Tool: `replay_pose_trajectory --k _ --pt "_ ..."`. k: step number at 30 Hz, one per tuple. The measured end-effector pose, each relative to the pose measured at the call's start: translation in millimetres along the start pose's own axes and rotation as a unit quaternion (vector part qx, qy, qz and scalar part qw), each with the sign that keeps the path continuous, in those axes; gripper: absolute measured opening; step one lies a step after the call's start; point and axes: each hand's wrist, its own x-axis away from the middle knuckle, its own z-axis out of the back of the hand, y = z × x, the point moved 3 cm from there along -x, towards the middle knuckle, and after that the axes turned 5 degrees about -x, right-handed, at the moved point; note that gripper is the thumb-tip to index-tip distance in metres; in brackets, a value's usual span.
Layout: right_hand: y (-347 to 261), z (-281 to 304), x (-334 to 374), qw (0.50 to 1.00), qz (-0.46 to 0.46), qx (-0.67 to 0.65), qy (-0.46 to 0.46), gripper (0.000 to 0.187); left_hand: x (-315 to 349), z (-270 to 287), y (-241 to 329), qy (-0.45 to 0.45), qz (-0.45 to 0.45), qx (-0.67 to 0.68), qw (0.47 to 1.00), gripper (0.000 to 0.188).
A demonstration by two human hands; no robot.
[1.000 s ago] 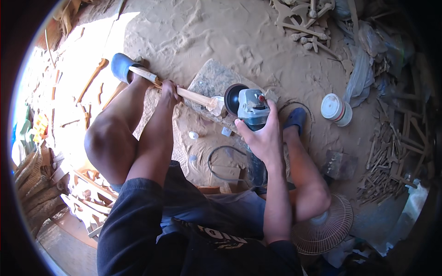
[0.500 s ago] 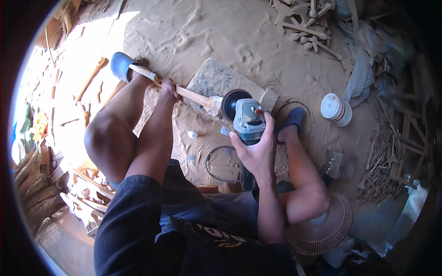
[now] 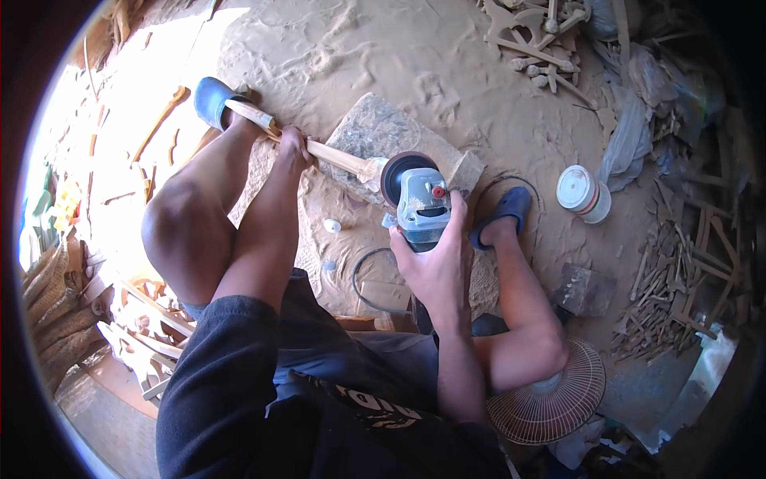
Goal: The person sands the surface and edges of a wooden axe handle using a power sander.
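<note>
My left hand (image 3: 294,147) is closed around a long pale carved wooden leg (image 3: 338,156), which slants from beside my blue clog to a knobbed end over a stone slab (image 3: 375,120). In my right hand (image 3: 440,267) is a grey-green angle grinder (image 3: 424,201) with a red button, my fingers wrapped about its body. Its dark round sanding disc (image 3: 397,174) meets or overlaps the knobbed end of the wood; exact contact is hard to tell. The lower part of the grinder is hidden behind my right hand and wrist.
Fine dust covers the ground. A black cord (image 3: 359,275) curls below the slab. At right stand a white tub (image 3: 576,188), a heap of wooden pieces (image 3: 658,299) and a round fan (image 3: 550,399). More carved wood (image 3: 538,40) is piled at the far right. A blue clog (image 3: 214,102) is on my left foot.
The grinder in my right hand has shifted slightly left, its disc now farther over the wood's knobbed end. My left hand keeps its hold on the wood. The whole view has moved a little.
</note>
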Motion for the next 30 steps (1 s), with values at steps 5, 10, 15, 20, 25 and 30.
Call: replay_pose_trajectory --k 5,10,15,20,25,30 --pt "1.1 4.7 -7.5 1.000 -0.006 0.005 -0.015 0.089 14.3 -9.9 -9.5 0.023 0.008 -0.017 1.000 0.020" --pt "13.5 5.2 -1.5 0.991 0.000 -0.119 0.067 0.088 1.3 -1.5 -0.8 0.008 -0.029 -0.012 0.999 0.010" --pt "43.7 -11.2 19.6 0.983 0.026 -0.166 0.079 0.091 -8.2 2.9 0.2 0.004 -0.014 -0.010 1.000 0.009" --pt "56.1 -24.0 28.8 0.988 0.063 -0.120 0.076 0.092 13.7 -16.2 -7.9 0.035 -0.012 -0.035 0.999 0.015" --pt "52.2 -32.1 36.2 0.993 0.013 -0.104 0.054 0.093 2.0 2.3 4.0 0.045 -0.002 -0.046 0.998 0.016" --pt "53.0 -27.9 31.9 0.990 0.006 -0.123 0.070 0.096 4.6 -5.7 -5.6 0.024 -0.006 -0.056 0.998 0.016"
